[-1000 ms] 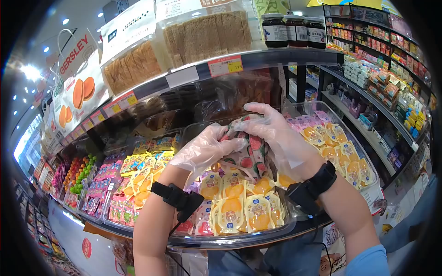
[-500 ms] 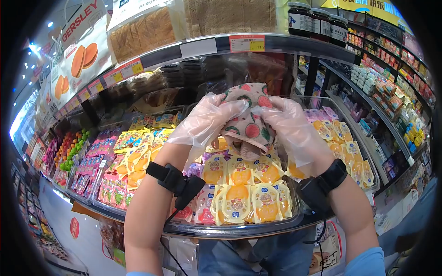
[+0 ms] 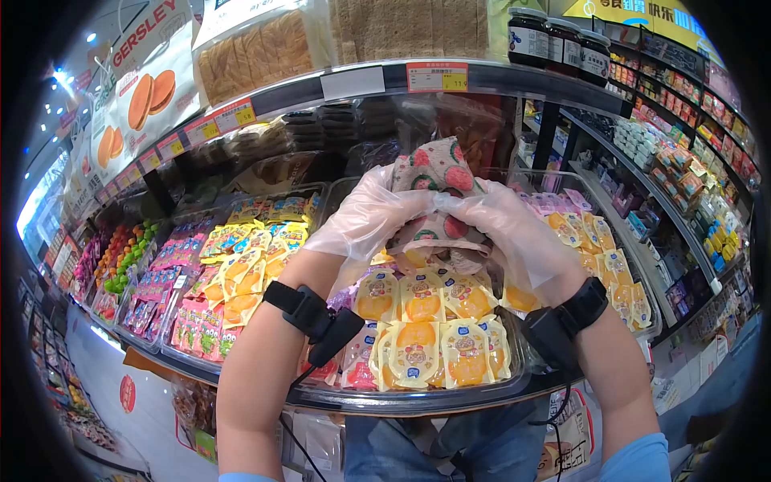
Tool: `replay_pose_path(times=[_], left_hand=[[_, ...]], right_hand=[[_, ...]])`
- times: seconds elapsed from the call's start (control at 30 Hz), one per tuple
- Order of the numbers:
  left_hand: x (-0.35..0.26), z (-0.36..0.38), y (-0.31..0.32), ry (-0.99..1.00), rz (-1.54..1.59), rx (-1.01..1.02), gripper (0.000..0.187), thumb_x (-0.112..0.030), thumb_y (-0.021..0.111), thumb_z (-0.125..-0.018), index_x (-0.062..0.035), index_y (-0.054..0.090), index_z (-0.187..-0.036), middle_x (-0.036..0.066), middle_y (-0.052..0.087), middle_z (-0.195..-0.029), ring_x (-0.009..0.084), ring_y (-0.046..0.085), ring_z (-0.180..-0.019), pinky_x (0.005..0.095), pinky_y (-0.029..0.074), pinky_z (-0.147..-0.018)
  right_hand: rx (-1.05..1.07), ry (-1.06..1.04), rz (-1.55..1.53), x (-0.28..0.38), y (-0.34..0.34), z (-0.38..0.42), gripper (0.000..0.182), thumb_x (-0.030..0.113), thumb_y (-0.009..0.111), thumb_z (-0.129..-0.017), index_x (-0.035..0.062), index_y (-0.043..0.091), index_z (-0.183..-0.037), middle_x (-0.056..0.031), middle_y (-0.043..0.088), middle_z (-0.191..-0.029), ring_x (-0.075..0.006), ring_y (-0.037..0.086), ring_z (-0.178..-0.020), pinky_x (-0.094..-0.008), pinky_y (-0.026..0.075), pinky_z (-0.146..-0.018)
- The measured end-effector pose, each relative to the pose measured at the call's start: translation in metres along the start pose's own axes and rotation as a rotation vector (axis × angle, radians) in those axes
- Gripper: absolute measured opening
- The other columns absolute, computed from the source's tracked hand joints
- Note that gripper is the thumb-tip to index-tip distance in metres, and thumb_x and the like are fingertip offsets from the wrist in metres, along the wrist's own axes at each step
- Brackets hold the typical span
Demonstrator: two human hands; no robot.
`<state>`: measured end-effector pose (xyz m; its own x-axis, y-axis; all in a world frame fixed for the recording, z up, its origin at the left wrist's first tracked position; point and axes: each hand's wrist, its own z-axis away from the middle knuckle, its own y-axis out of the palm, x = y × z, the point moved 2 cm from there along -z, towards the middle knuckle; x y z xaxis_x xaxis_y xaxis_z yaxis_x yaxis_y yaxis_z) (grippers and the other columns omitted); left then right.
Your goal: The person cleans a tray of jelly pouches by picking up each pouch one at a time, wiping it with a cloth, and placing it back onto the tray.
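Observation:
A pinkish-grey cloth (image 3: pixel 438 167) printed with watermelons and strawberries is bunched up between my two hands. My left hand (image 3: pixel 373 213), in a clear plastic glove, pinches it from the left. On the other side my right hand (image 3: pixel 510 221), gloved the same way, grips it, and the thumbs meet at the cloth's middle. Its lower folds hang just above yellow jelly packets (image 3: pixel 414 353) in a clear plastic tray (image 3: pixel 401 399). Most of my fingertips are hidden behind the cloth.
Trays of pink packets (image 3: pixel 201 329) and colourful candies (image 3: pixel 128 249) stand at the left. Overhead, a shelf edge (image 3: pixel 353 83) carries bread loaves (image 3: pixel 257 60) and dark jars (image 3: pixel 562 44). More yellow packets (image 3: pixel 598 249) lie in a tray at the right, beside stocked shelves (image 3: pixel 666 177).
My hands have drawn closer together, and the thumbs now meet on the cloth. The cloth has been refolded, with its top now pointed and its lower part spread wider.

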<state>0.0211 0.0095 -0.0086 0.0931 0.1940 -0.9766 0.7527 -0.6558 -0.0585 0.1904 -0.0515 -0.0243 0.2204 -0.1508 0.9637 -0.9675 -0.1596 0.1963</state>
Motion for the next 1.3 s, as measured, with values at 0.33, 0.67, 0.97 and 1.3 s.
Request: replay_pose_path(times=[0.33, 0.67, 0.97, 1.3], left_hand=[[0.006, -0.004, -0.013, -0.175, -0.241, -0.076, 0.028, -0.017, 0.073, -0.085, -0.0056, 0.063, -0.109, 0.001, 0.067, -0.097, 0.0106, 0.063, -0.081, 0.0277, 0.052, -0.072], [0.006, 0.002, -0.015, -0.156, -0.007, -0.116, 0.018, -0.021, 0.074, -0.084, -0.0058, 0.065, -0.085, 0.003, 0.063, -0.078, 0.0128, 0.057, -0.064, 0.0260, 0.050, -0.064], [0.017, 0.000, 0.002, -0.080, 0.215, 0.078, 0.021, -0.023, 0.071, -0.090, -0.0034, 0.067, -0.095, 0.008, 0.068, -0.087, 0.0200, 0.069, -0.085, 0.0338, 0.057, -0.084], [0.009, -0.003, 0.002, -0.009, 0.525, 0.338, 0.040, -0.035, 0.056, -0.099, -0.0001, 0.059, -0.117, 0.015, 0.065, -0.112, 0.0258, 0.065, -0.105, 0.0385, 0.054, -0.092]], right_hand=[[-0.353, -0.235, 0.516, -0.015, -0.026, -0.016, 0.034, 0.010, 0.071, -0.087, -0.0037, 0.053, -0.113, -0.0141, 0.069, -0.100, -0.0144, 0.067, -0.088, -0.0275, 0.053, -0.076], [-0.332, -0.357, 0.520, -0.021, -0.034, -0.021, 0.041, 0.006, 0.065, -0.086, -0.0023, 0.052, -0.125, -0.0137, 0.071, -0.097, -0.0115, 0.068, -0.086, -0.0276, 0.053, -0.077], [-0.195, -0.396, 0.501, -0.011, -0.003, -0.006, 0.036, 0.004, 0.058, -0.091, -0.0001, 0.054, -0.127, -0.0119, 0.069, -0.109, -0.0137, 0.064, -0.097, -0.0290, 0.049, -0.090], [-0.043, 0.070, -0.410, 0.008, 0.021, 0.012, 0.036, 0.033, 0.051, -0.101, 0.0040, 0.059, -0.119, -0.0021, 0.063, -0.096, -0.0079, 0.062, -0.082, -0.0240, 0.050, -0.065]])
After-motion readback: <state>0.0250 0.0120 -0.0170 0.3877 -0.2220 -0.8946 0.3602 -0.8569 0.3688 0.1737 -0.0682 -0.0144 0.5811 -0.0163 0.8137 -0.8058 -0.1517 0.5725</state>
